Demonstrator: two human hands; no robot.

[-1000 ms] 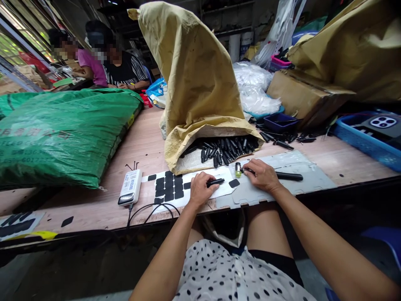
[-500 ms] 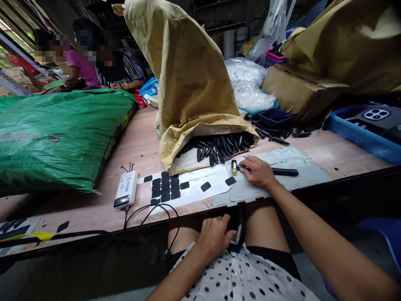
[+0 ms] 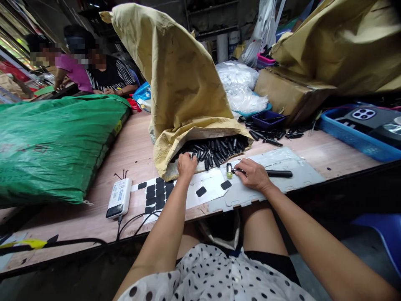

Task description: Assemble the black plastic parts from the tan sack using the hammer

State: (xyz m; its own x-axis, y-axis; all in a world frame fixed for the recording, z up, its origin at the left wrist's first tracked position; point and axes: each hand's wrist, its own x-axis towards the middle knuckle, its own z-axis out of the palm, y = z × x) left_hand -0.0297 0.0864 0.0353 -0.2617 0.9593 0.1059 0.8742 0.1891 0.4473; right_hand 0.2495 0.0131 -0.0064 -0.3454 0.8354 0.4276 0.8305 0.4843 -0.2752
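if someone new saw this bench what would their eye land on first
Probably the tall brown paper sack in the middle, its open mouth full of small black parts, with the left hand among them. A bulging green sack lies off to the left. In front, toward the right, the right hand grips a black-handled hammer.

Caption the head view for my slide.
Left hand at black parts in the brown bag, right hand holding a hammer.

The person wears a white shirt (image 3: 216,274) with scattered round black dots over black shorts (image 3: 275,262); left hand (image 3: 187,166), right hand (image 3: 254,175) and thighs (image 3: 265,232) are bare.
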